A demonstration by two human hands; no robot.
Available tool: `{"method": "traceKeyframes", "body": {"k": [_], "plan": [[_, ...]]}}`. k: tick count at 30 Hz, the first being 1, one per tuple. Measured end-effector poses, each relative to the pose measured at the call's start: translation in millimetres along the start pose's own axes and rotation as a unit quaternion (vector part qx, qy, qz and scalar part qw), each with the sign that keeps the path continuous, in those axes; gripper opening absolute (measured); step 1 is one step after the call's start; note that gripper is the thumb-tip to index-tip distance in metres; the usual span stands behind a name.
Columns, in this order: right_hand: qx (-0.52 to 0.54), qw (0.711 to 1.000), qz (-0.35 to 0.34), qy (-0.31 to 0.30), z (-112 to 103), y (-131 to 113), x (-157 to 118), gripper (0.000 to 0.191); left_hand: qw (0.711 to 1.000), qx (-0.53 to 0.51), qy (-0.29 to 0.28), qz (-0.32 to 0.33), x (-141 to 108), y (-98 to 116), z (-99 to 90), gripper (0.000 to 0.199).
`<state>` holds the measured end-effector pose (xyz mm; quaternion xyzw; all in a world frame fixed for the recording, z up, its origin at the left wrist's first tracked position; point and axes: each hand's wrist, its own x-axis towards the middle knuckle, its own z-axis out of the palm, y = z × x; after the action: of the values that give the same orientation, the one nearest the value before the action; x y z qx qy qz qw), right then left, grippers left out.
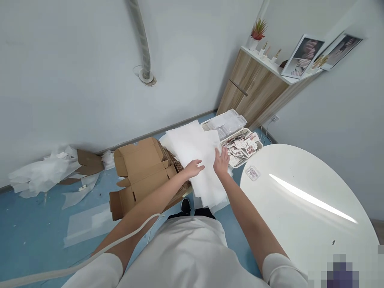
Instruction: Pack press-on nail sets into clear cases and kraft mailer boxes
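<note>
White foam sheets point(195, 141) lie in a loose stack in front of me, overlapping one another. My left hand point(194, 169) is over the left part of the stack, fingers stretched to the right and nothing in them. Over the right edge of the sheets is my right hand point(221, 161), its fingers apart and holding nothing. Whether either hand touches the foam I cannot tell. Just beyond the right hand sits a white basket point(241, 163) filled with small printed cards. Left of the sheets, flattened brown cardboard boxes point(147, 166) are piled up.
A second basket with clear plastic packs point(226, 122) stands behind. At right is a round white table point(279, 192) with a small clear pack point(253, 173) on it. Crumpled white wrapping point(48, 170) lies on the floor at left. A wooden cabinet point(255, 80) stands at the back.
</note>
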<state>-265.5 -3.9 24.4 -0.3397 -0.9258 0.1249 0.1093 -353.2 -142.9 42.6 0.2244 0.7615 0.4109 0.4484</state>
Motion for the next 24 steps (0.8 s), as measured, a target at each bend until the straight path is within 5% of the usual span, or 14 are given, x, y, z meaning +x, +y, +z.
{"method": "traceKeyframes", "body": {"k": [3,8,16,20,24], "plan": [[-0.008,0.988,-0.088,-0.129,17,-7,4,0.055,0.999,0.032,-0.004,0.006,-1,-6,0.4,0.057],[0.004,0.971,0.055,-0.233,49,-10,14,0.073,0.998,0.069,-0.012,-0.006,-5,-4,-3.6,0.058],[0.176,0.972,0.103,-0.114,58,-9,17,0.028,0.998,0.039,-0.022,-0.046,2,-4,-4.5,0.060],[0.257,0.960,0.056,-0.092,35,-12,16,0.019,0.998,0.007,0.012,-0.056,4,0,-3.8,0.064],[0.297,0.952,0.014,-0.072,0,-9,8,0.034,0.996,0.009,0.077,-0.053,4,9,-4.2,0.074]]}}
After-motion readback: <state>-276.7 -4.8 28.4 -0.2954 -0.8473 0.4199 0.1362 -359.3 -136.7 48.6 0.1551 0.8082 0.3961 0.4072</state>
